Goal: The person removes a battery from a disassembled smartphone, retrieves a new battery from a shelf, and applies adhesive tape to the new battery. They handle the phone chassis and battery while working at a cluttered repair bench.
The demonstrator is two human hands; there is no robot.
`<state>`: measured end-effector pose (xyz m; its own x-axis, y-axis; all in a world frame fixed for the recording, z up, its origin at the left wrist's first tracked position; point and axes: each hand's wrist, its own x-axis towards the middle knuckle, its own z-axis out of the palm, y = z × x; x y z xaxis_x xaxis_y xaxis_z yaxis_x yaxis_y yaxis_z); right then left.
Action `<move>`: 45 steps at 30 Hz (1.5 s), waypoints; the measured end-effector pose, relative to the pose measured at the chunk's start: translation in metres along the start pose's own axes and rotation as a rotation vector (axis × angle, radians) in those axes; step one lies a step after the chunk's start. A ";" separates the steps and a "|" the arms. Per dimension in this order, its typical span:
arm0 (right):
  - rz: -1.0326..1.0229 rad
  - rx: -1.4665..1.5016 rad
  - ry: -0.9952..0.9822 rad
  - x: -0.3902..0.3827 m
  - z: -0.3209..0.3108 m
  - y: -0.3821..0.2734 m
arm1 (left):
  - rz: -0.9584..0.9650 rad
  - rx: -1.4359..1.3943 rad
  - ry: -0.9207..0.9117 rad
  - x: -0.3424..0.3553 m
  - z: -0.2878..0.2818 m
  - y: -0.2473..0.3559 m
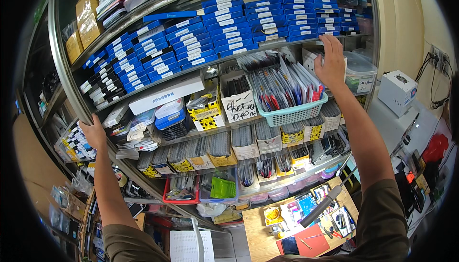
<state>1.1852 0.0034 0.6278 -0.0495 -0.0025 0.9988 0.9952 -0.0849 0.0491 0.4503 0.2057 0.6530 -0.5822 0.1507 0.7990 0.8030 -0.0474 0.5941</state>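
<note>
My left hand (94, 133) is closed round the upright metal frame (71, 87) at the left side of the shelving unit. Raised on the right, my right hand (331, 62) has its fingers apart, with the fingertips at the metal edge of the shelf that bears the blue boxes; whether they press on it I cannot tell. Nothing shows in that hand. Just left of it, a light green basket (294, 114) packed with upright plastic sleeves juts from the shelf. A white box (311, 61) stands partly hidden behind the hand, and a clear plastic tub (359, 73) sits to its right.
Stacks of flat blue boxes (229, 27) fill the upper shelf. Lower rows hold narrow file boxes (220, 149) and a red basket (167, 196). Below stands a lit wooden table (253, 223) with tools and a lamp (321, 208). A white boxy device (397, 90) rests at the right.
</note>
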 end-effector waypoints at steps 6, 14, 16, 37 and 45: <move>0.003 -0.003 -0.004 0.001 -0.001 -0.002 | -0.007 -0.015 -0.006 0.000 -0.001 0.001; 0.014 -0.015 -0.011 -0.001 0.000 0.000 | -0.019 -0.022 -0.031 -0.002 -0.004 0.004; 0.012 -0.007 0.001 -0.002 0.001 0.000 | -0.005 -0.010 0.005 -0.003 -0.004 0.005; -0.109 -0.152 -0.466 0.013 -0.051 0.015 | -0.070 -0.149 -0.060 -0.004 -0.010 0.009; 0.272 0.029 -0.437 -0.074 -0.165 0.008 | -0.043 -0.190 -0.068 -0.003 -0.013 0.008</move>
<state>1.1830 -0.1619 0.5536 0.2449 0.3968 0.8846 0.9695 -0.1109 -0.2186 0.4564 0.1921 0.6564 -0.6001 0.2224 0.7684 0.7358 -0.2236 0.6393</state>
